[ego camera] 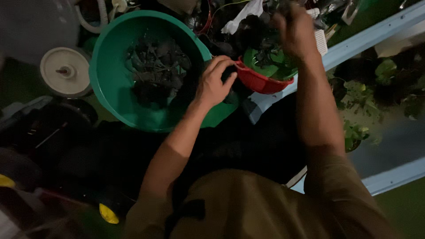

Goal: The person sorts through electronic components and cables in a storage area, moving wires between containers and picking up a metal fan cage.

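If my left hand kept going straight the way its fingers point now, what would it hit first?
Most likely the red bowl: the left hand points right, its fingertips at or almost at the bowl's rim. The dim light hides whether they already touch.

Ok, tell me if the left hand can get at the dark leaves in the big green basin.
Probably yes. The left hand rests at the rim between the green basin and the red bowl, right beside the dark leaves. The basin is open on top and nothing lies between them.
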